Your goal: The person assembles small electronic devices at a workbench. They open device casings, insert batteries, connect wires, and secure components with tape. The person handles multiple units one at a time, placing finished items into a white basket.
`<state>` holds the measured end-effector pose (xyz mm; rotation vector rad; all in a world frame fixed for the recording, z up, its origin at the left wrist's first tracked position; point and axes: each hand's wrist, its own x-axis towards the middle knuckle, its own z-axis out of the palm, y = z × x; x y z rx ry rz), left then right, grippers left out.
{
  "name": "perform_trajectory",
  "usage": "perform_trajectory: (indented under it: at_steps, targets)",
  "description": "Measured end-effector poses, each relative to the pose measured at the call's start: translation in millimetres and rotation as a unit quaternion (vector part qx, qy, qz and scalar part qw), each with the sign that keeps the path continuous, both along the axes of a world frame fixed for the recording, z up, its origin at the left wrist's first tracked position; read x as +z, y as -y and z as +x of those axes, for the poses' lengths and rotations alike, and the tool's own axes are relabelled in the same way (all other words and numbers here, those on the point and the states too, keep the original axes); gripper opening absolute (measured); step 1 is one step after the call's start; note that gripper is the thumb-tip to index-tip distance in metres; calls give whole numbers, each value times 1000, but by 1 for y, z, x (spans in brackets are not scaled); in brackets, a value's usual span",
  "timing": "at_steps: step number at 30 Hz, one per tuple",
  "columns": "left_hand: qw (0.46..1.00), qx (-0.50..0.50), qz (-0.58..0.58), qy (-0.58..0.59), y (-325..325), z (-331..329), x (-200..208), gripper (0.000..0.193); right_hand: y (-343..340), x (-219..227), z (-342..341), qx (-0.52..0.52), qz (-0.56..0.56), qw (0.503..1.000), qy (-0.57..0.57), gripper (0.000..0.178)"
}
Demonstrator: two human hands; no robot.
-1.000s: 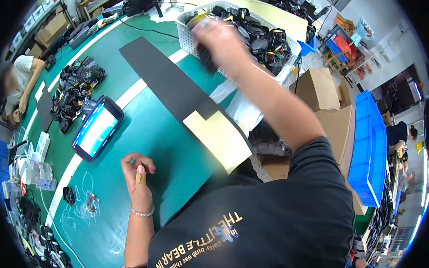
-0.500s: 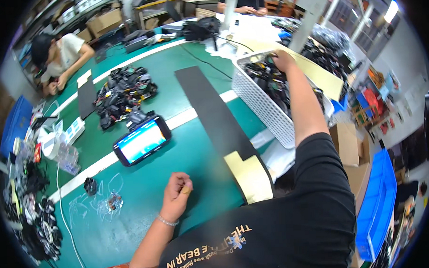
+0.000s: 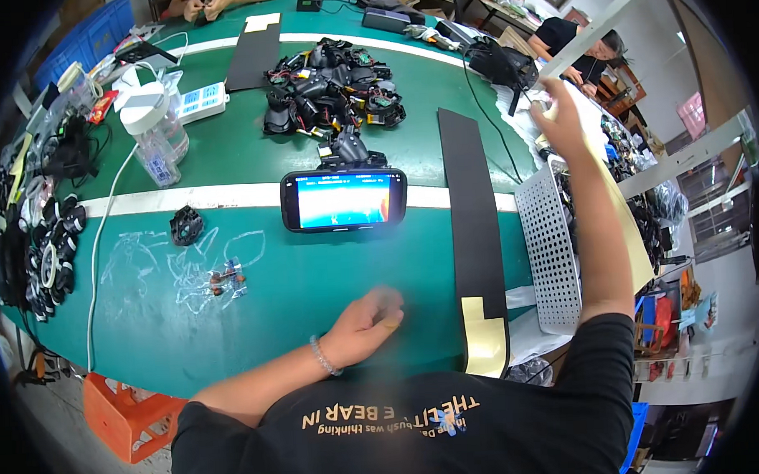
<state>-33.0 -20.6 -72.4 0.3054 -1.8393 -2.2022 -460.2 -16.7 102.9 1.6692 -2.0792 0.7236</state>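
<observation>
My left hand (image 3: 359, 328) hovers over the green table in front of the phone, its thumb tip yellowish and its other fingertips smeared by motion. Whether anything is in it I cannot tell. Stretched out to the far right, my right hand (image 3: 564, 122) is raised by the far end of a white perforated basket (image 3: 549, 246). Its thumb and fingers are apart, with nothing visible between them. My right forearm hides much of the basket's inside. A phone (image 3: 345, 201) with a lit screen stands mid-table, and behind it lies a heap of black plastic housings with wires (image 3: 332, 88).
A long dark grey strip (image 3: 472, 200) lies between my left hand and the basket. On the left are a small black part (image 3: 186, 225), clear plastic bags (image 3: 218, 280), a clear bottle (image 3: 152, 145) and a white cable (image 3: 101, 247). A person (image 3: 569, 46) sits at the far right.
The view has turned right and lower over the table. My right hand has come up out of the basket toward its far end. My left hand stays low over the table, its fingers now blurred.
</observation>
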Motion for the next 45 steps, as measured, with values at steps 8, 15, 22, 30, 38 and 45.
perform_trajectory:
  at_steps: [8,15,22,30,38,45]
  targets:
    - [998,2,-57,-34,3,-5,12,15,177,-109,116,-32,260,963,-58,75]
    - [998,24,-40,-47,0,-3,13,12,157,-114,111,45,311,946,82,55]
    - [1000,-3,-9,-19,2,-3,6,14,82,-104,76,44,241,881,405,52]
    - [999,32,-6,-28,0,-8,1,12,75,-88,77,48,1,806,590,32]
    - [998,13,24,-60,0,-8,2,17,91,-58,126,74,-152,816,553,27]
    - [943,46,296,-143,14,-8,-6,27,0,-25,223,273,26,780,562,31]
